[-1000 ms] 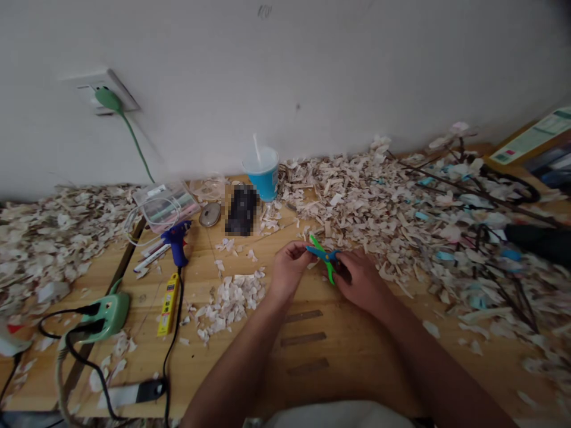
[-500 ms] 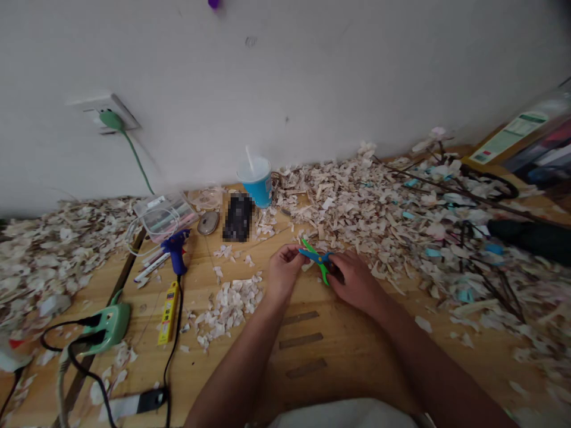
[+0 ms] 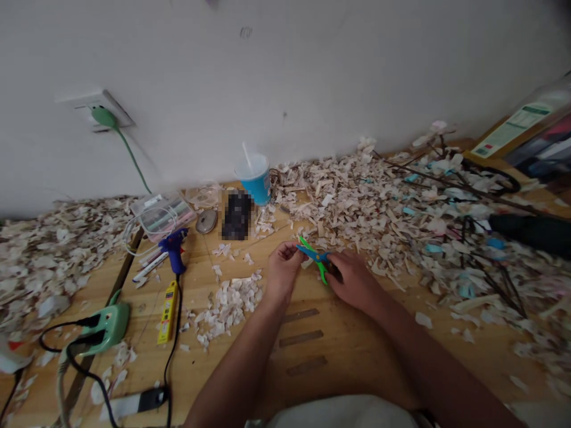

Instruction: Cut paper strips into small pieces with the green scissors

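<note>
My right hand (image 3: pixel 350 274) grips the handles of blue and green scissors (image 3: pixel 317 257), whose blades are spread apart and point up and left. Close to the blade tips, my left hand (image 3: pixel 284 264) has thumb and fingers pinched together. What it pinches is too small to make out; a pale scrap shows just below the blades. To the left of my left forearm lies a small heap of pale cut pieces (image 3: pixel 232 303) on the wooden table (image 3: pixel 348 356).
A large drift of pale scraps (image 3: pixel 348 202) covers the right and back. Further left are a blue cup with straw (image 3: pixel 256 181), a mouse (image 3: pixel 206 221), a blue glue gun (image 3: pixel 176 249), a yellow box (image 3: pixel 167 312) and a green power strip (image 3: pixel 111 327) with cords. Flowered twigs (image 3: pixel 468 190) lie at right.
The view has shifted slightly. Both hands stay in nearly the same place, with the scissors still held spread near my left fingertips.
</note>
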Available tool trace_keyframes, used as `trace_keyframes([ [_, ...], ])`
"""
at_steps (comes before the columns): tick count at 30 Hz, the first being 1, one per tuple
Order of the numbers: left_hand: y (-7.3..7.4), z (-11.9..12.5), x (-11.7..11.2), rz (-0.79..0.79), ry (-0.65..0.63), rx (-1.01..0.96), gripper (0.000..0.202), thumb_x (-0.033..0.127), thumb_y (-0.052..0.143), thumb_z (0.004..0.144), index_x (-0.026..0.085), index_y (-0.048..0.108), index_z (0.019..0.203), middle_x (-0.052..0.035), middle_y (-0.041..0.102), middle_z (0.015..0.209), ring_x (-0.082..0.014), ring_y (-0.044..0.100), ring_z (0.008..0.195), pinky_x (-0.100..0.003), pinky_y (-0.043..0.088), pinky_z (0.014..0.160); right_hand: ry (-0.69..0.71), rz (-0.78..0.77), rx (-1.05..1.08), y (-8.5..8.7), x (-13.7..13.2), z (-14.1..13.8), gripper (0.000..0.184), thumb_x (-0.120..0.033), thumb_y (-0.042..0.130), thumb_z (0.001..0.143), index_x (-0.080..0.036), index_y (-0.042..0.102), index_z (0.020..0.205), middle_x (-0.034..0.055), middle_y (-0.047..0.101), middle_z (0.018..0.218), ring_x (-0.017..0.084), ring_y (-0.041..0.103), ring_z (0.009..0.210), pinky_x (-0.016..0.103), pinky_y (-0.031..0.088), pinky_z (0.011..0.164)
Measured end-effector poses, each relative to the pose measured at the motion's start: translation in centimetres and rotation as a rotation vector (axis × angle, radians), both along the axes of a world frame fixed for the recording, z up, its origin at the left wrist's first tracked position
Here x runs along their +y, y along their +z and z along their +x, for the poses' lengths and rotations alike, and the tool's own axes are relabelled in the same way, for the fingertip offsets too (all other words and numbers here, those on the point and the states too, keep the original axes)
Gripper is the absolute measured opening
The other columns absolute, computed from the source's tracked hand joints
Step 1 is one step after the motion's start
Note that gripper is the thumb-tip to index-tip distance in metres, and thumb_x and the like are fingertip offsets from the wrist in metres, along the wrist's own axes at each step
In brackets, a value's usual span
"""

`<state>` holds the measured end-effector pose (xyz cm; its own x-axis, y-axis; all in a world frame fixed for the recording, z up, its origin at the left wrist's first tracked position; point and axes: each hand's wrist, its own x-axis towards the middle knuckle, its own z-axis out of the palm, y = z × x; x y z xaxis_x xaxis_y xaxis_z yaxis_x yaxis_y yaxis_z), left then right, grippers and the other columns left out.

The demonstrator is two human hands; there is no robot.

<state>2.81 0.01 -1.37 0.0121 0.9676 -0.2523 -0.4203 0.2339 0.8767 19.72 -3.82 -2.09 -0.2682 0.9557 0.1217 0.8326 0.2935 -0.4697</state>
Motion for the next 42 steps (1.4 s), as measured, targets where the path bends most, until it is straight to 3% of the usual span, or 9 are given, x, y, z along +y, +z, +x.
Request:
trace_keyframes([
  [12,-0.9,0.1,0.1,-0.027,-0.018,-0.090,0.026,0.031,0.083,0.062,0.016,0.067,0.076,0.0007,0.066,0.072,-0.0093,0.059,0.066,-0.023,0.048,0.070,-0.011,-0.004,0.004,0.2,0.1,0.1,0.006,-0.019,0.053,0.083,-0.020,0.058,0.086,0.0067,0.060,0.081,0.023,0.052,0.082,0.035,0.039,0.074],
  [18,-0.4,0.2,0.0,-0.040,-0.009,-0.133,0.027,0.029,0.083,0.060,0.016,0.066,0.076,0.0012,0.066,0.072,-0.0091,0.059,0.066,-0.023,0.047,0.070,-0.007,-0.037,0.025,0.1,0.0,0.0,0.006,-0.019,0.053,0.083,-0.020,0.056,0.088,0.0069,0.060,0.084,0.024,0.052,0.085,0.036,0.041,0.077],
  [26,0.2,0.1,-0.2,0.019,-0.039,-0.034,0.024,0.024,0.081,0.063,0.015,0.065,0.078,0.0006,0.066,0.073,-0.0099,0.060,0.069,-0.024,0.049,0.073,0.010,-0.038,0.063,0.3,-0.1,0.1,0.007,-0.018,0.054,0.080,-0.020,0.053,0.086,0.0066,0.059,0.085,0.024,0.051,0.086,0.037,0.041,0.079],
  [33,-0.5,0.1,-0.1,0.029,-0.035,-0.024,0.024,0.029,0.080,0.066,0.016,0.065,0.078,0.0003,0.065,0.074,-0.0099,0.059,0.068,-0.024,0.048,0.072,0.018,0.011,0.077,-0.5,0.1,0.2,0.010,-0.017,0.055,0.079,-0.021,0.056,0.087,0.0063,0.060,0.084,0.023,0.052,0.084,0.036,0.041,0.076],
  [42,-0.6,0.3,-0.3,0.020,-0.040,-0.059,0.026,0.028,0.083,0.064,0.016,0.064,0.078,0.0016,0.065,0.073,-0.0095,0.059,0.068,-0.024,0.048,0.073,0.019,0.004,0.067,0.0,0.0,-0.1,0.012,-0.016,0.053,0.077,-0.021,0.053,0.087,0.0071,0.059,0.085,0.025,0.051,0.085,0.038,0.041,0.077],
])
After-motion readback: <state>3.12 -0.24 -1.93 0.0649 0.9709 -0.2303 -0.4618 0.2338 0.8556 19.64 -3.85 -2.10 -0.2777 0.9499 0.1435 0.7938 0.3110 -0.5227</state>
